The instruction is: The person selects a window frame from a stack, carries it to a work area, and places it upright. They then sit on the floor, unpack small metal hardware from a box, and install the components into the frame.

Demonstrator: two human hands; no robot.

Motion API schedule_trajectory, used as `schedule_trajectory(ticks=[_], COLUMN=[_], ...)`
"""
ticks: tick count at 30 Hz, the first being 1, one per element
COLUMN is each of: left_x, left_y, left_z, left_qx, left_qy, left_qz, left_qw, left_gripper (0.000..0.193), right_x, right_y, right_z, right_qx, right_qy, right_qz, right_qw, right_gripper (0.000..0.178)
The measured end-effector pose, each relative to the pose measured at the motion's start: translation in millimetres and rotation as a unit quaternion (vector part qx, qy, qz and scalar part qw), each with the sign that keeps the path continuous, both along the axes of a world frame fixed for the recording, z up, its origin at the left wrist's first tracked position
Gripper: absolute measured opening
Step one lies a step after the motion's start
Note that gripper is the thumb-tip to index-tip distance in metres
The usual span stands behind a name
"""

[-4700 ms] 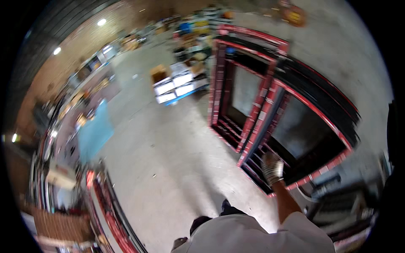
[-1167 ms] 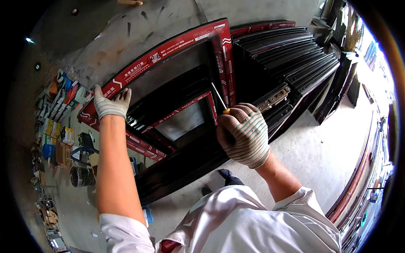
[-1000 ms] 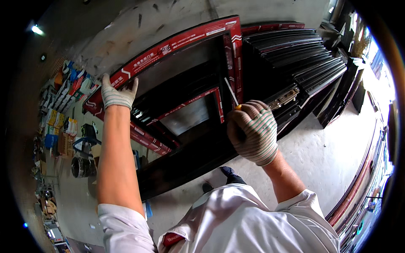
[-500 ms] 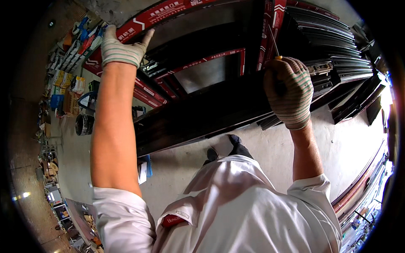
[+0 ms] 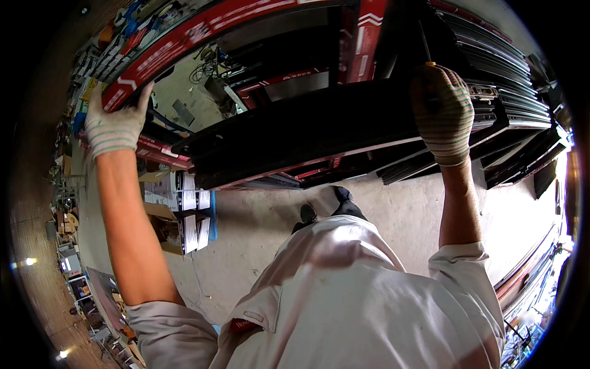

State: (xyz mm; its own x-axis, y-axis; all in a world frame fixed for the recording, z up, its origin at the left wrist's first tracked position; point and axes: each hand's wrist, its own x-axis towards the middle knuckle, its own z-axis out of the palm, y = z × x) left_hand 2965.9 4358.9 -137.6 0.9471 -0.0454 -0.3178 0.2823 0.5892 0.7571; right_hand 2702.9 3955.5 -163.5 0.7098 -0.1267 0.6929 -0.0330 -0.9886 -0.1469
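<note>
A pale shirt is showing nearest, below the red-taped frame, and 2 bare forearms are leading from its sleeves toward that frame. The left hand, wearing a striped knit glove, is gripping the frame at its lower left corner, the thumb lying along the inner side and the fingers wrapping the outer side. The right hand, gloved alike, is staying clear of the red tape, to the right of the frame, its fingers curling closed around a thin-shafted tool; a yellow part is showing above the fist, the shaft is pointing upward, and the rest is hiding in the palm. The frame is slanting upward from the left hand. A long black bar is stretching below the frame, and stacked black profiles are leaning to its right. Below the frame, 2 dark shoes are standing on the grey floor. Farther off, an open cardboard box and white boxes are sitting below the frame's left corner, while coiled cables are showing through its opening. Assorted packages are lying beyond its upper left side.
</note>
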Motion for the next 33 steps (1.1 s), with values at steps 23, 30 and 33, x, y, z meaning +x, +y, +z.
schedule_trajectory(ticks=[23, 30, 33], left_x=[-121, -209, -234], left_y=[356, 411, 399], left_z=[-37, -57, -60], left_qx=[0.04, 0.084, 0.058], left_qy=[0.011, -0.019, -0.025], left_qz=[0.245, 0.357, 0.397], left_qw=[0.969, 0.93, 0.916], left_gripper=[0.059, 0.065, 0.063], right_x=[8, 14, 25], right_y=[-29, -51, -64], right_z=[-24, -31, -30], right_qx=[0.02, 0.064, 0.057], right_qy=[0.036, 0.054, 0.071], right_qz=[-0.029, -0.024, -0.055], right_qw=[0.999, 0.996, 0.994], right_gripper=[0.018, 0.026, 0.027])
